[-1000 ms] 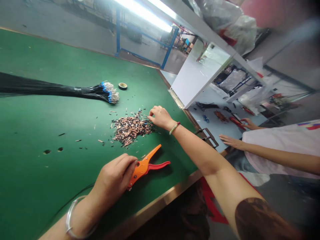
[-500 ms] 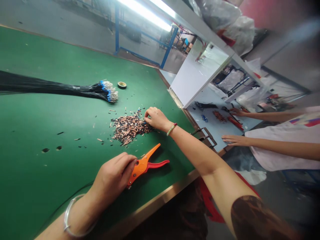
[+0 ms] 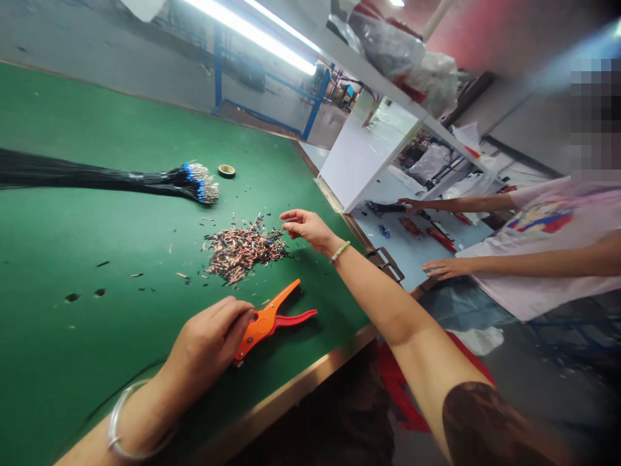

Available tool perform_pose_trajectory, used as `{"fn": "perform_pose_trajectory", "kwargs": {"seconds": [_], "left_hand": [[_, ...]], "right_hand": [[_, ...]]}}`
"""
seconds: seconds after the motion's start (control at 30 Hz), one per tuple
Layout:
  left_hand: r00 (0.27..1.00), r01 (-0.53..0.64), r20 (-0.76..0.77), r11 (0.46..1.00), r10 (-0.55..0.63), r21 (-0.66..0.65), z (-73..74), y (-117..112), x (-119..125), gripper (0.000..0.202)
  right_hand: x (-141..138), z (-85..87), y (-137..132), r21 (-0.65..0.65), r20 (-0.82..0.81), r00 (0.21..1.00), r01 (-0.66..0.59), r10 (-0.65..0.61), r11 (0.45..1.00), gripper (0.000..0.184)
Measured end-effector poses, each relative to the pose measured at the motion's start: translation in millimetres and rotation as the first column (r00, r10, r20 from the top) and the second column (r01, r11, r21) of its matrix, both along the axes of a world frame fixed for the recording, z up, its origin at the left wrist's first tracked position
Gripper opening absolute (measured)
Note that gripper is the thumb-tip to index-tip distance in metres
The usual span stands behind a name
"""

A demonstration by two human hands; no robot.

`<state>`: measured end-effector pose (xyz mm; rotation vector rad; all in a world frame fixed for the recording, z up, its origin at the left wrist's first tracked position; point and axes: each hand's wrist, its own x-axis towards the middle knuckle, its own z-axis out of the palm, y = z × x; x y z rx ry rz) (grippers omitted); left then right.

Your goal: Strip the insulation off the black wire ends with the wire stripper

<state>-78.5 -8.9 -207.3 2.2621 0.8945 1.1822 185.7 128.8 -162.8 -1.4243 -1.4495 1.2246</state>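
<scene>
- A wide green-topped work table (image 3: 72, 194) with a brown edge fills the left of the view; its large surface seems to keep all the work things within reach of both hands.
- Past its far side stands a pale bench (image 3: 388, 259), where a co-worker's hand (image 3: 412, 204) reaches towards dark wires and another co-worker's hand (image 3: 441, 266) lies near the bench edge.
- A long bundle of thin black wires (image 3: 97, 178) lies across the table, with its blue and silver ends turned towards the middle, perhaps so they are easy to reach.
- The left hand (image 3: 211, 340) is closed around the end of an orange-and-red wire stripper (image 3: 264, 323), which rests on the table.
- The right hand (image 3: 308, 230) is open and relaxed, seems to hold nothing, and is just beside a loose pile of short copper wire pieces (image 3: 242, 254).
- A small roll of tape (image 3: 226, 171) lies near the bundle's ends.
</scene>
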Motion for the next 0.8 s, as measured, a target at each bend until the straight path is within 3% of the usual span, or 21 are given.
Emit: {"fn": "perform_pose_trajectory", "kwargs": {"seconds": [0.2, 0.37, 0.63, 0.7, 0.8], "left_hand": [[1.000, -0.009, -0.014, 1.000, 0.009, -0.017, -6.0, 0.6, -1.0, 0.017], [0.999, -0.005, -0.041, 0.999, 0.004, -0.033, -15.3, 0.4, -3.3, 0.016], [1.000, 0.000, 0.012, 0.999, 0.000, 0.034, -2.6, 1.8, -1.8, 0.018], [1.000, -0.009, -0.004, 0.999, 0.009, 0.034, -7.2, 2.1, -4.0, 0.020], [0.998, -0.022, -0.065, 1.000, 0.021, -0.013, -26.8, 2.8, -10.6, 0.027]], "right_hand": [[-1.1, 6.5, -8.5, -0.150, -0.218, 0.971, 0.066, -0.098, 0.987, 0.020], [-0.3, 6.0, -18.1, -0.184, -0.303, 0.938, 0.114, -0.167, 0.976, 0.022], [2.4, 10.5, -50.3, -0.175, -0.507, 0.845, 0.094, -0.172, 0.980, 0.032], [2.1, 11.7, -57.7, -0.164, -0.523, 0.832, 0.115, -0.186, 0.980, 0.031], [1.5, 10.8, -67.6, -0.121, -0.566, 0.795, 0.183, -0.219, 0.976, 0.029]]}}
